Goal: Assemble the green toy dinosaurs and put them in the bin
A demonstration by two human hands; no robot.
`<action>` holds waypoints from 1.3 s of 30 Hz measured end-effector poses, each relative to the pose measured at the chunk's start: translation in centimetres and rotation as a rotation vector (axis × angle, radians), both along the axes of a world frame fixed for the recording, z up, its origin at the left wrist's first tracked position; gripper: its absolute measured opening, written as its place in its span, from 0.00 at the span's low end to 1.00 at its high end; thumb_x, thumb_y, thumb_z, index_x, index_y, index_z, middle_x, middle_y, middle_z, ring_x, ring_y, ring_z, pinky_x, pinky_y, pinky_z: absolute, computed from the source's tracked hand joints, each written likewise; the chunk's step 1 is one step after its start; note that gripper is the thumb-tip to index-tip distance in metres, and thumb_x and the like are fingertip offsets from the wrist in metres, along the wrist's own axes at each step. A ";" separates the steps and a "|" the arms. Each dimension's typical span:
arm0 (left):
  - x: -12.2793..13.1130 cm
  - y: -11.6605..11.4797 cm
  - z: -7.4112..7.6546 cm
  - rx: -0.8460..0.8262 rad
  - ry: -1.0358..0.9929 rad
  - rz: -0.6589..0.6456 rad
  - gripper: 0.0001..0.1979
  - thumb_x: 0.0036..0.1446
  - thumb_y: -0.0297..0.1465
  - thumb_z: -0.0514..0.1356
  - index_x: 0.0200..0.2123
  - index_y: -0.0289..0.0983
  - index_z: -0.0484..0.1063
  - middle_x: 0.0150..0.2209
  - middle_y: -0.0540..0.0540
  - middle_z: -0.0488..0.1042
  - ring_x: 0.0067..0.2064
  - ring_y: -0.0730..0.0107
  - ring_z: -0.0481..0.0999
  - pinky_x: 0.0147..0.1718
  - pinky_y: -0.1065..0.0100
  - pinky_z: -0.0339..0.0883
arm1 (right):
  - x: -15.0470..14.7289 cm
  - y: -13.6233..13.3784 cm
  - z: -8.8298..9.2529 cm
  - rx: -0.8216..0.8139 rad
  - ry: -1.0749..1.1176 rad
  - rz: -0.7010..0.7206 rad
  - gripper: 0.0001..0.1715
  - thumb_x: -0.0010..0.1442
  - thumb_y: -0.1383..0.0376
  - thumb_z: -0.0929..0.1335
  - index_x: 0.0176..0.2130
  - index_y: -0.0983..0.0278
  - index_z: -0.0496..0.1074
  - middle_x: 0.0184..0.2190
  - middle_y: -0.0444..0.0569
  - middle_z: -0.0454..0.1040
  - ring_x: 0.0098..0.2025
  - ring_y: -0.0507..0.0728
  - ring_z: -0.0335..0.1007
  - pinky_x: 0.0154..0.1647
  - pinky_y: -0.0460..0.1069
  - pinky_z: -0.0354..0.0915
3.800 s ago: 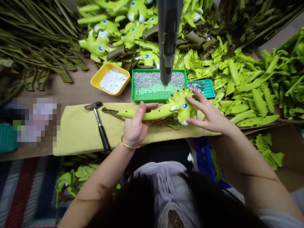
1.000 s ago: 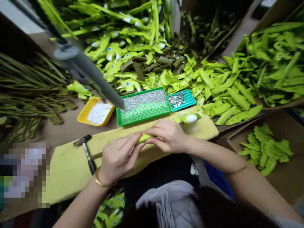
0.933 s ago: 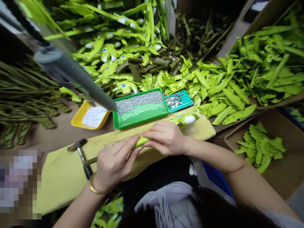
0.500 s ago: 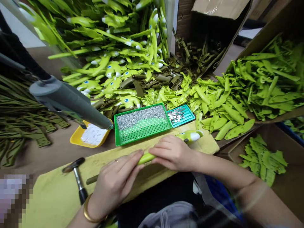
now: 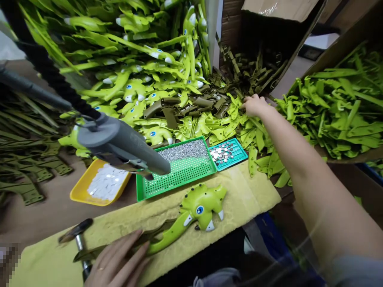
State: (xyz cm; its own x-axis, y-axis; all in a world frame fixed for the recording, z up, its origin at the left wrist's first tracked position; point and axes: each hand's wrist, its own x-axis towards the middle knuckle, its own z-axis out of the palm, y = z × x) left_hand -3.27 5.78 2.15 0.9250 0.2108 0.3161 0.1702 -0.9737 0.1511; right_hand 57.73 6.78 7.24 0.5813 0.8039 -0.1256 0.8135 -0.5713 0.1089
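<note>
A lime-green plastic dinosaur toy [image 5: 199, 209] is laid on a yellow felt pad [image 5: 248, 199], its tail just beside the left hand [image 5: 115, 259], which is held open and released. A steel-headed hammer [image 5: 79, 239] is placed nearby; a green perforated plastic tray [image 5: 179, 184] is set beyond. The right hand [image 5: 254, 105] is curled against a heap of lime-green plastic pieces [image 5: 257, 135], any grasp being indeterminable.

The brown tabletop [image 5: 38, 217] carries a yellow tray [image 5: 80, 191] of white pieces, a green perforated tray [image 5: 143, 191], a teal tray [image 5: 239, 153], and a padded yellow-green mat [image 5: 248, 191] bearing a green dinosaur toy [image 5: 200, 209] and a hammer [image 5: 79, 241].
</note>
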 end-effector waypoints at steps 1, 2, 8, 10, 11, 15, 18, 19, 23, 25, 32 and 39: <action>1.6 -0.4 0.1 -0.006 -0.040 0.000 0.15 0.59 0.22 0.59 0.50 0.36 0.71 0.54 0.35 0.71 0.53 0.55 0.73 0.48 0.56 0.68 | 0.0 0.3 -0.1 -0.051 -0.036 0.025 0.19 0.51 0.74 0.66 0.42 0.62 0.78 0.58 0.56 0.67 0.63 0.71 0.54 0.59 0.69 0.54; 3.6 -1.0 0.2 -0.008 -0.082 -0.019 0.17 0.57 0.21 0.61 0.51 0.35 0.70 0.53 0.34 0.71 0.53 0.55 0.73 0.49 0.56 0.68 | -0.1 0.6 -0.1 -0.106 -0.069 0.052 0.17 0.51 0.73 0.67 0.40 0.63 0.78 0.57 0.57 0.68 0.62 0.72 0.54 0.58 0.69 0.54; 14.8 -3.9 -0.2 -0.040 -0.193 0.228 0.34 0.61 0.36 0.60 0.65 0.30 0.53 0.60 0.29 0.65 0.64 0.43 0.60 0.57 0.44 0.63 | 1.8 -1.4 2.8 0.003 -0.074 0.076 0.21 0.55 0.67 0.67 0.49 0.61 0.74 0.47 0.59 0.74 0.51 0.65 0.67 0.53 0.63 0.60; 16.2 -4.1 -0.8 -0.057 -0.163 0.282 0.37 0.60 0.41 0.59 0.66 0.29 0.50 0.62 0.26 0.62 0.67 0.39 0.55 0.58 0.40 0.61 | 2.9 -3.2 4.2 0.266 -0.042 0.007 0.21 0.57 0.65 0.66 0.51 0.64 0.72 0.46 0.61 0.75 0.48 0.62 0.69 0.51 0.59 0.62; 16.5 -4.1 -1.1 -0.068 -0.151 0.293 0.37 0.60 0.42 0.59 0.65 0.29 0.51 0.63 0.25 0.60 0.67 0.37 0.54 0.58 0.38 0.61 | 3.4 -4.0 5.0 0.387 -0.037 -0.027 0.21 0.59 0.65 0.65 0.52 0.66 0.71 0.47 0.62 0.75 0.48 0.60 0.69 0.51 0.57 0.62; 16.3 -4.1 -1.3 -0.128 -0.170 0.290 0.27 0.60 0.41 0.59 0.57 0.32 0.62 0.62 0.26 0.60 0.67 0.38 0.54 0.58 0.37 0.60 | 4.0 -6.6 9.2 0.880 -0.048 -0.126 0.22 0.63 0.73 0.57 0.55 0.72 0.64 0.51 0.65 0.73 0.48 0.51 0.70 0.51 0.49 0.62; 15.9 -4.2 -0.4 -0.168 -0.218 0.245 0.21 0.58 0.39 0.62 0.50 0.32 0.65 0.61 0.26 0.62 0.66 0.39 0.58 0.58 0.37 0.60 | 1.2 -9.1 13.2 1.341 0.090 -0.077 0.24 0.58 0.78 0.57 0.53 0.68 0.64 0.45 0.59 0.77 0.40 0.50 0.74 0.46 0.49 0.66; 15.8 -4.2 0.0 -0.196 -0.224 0.213 0.20 0.58 0.39 0.62 0.48 0.32 0.65 0.60 0.26 0.63 0.64 0.41 0.61 0.57 0.39 0.62 | -0.6 -10.2 14.4 1.443 0.158 -0.016 0.25 0.57 0.78 0.57 0.52 0.65 0.65 0.43 0.56 0.78 0.38 0.51 0.74 0.43 0.50 0.66; 15.2 -3.9 1.8 -0.342 -0.171 0.045 0.17 0.58 0.38 0.62 0.45 0.35 0.64 0.54 0.32 0.70 0.54 0.53 0.73 0.50 0.53 0.72 | -10.2 -15.6 16.0 1.480 0.459 0.292 0.27 0.55 0.74 0.60 0.50 0.55 0.72 0.37 0.43 0.79 0.40 0.55 0.75 0.38 0.56 0.62; 14.8 -3.7 2.8 -0.347 -0.135 0.004 0.17 0.58 0.37 0.62 0.46 0.36 0.64 0.54 0.34 0.69 0.54 0.54 0.72 0.50 0.53 0.71 | -14.4 -17.6 14.2 1.371 0.655 0.309 0.29 0.54 0.74 0.61 0.52 0.54 0.72 0.37 0.44 0.76 0.40 0.56 0.75 0.42 0.58 0.65; 15.1 -5.1 5.0 -0.226 0.033 0.128 0.33 0.55 0.34 0.64 0.61 0.34 0.57 0.50 0.35 0.66 0.51 0.49 0.69 0.48 0.51 0.69 | -20.0 -18.7 -1.2 1.452 0.865 0.027 0.25 0.55 0.59 0.67 0.52 0.45 0.66 0.44 0.44 0.74 0.47 0.59 0.74 0.53 0.61 0.69; 16.2 -4.9 4.9 -0.262 0.107 0.157 0.25 0.55 0.44 0.64 0.50 0.35 0.67 0.45 0.39 0.73 0.46 0.53 0.72 0.45 0.55 0.67 | -22.4 -18.8 -5.6 0.981 1.057 -0.051 0.30 0.53 0.57 0.73 0.54 0.56 0.64 0.49 0.50 0.76 0.54 0.57 0.71 0.62 0.61 0.63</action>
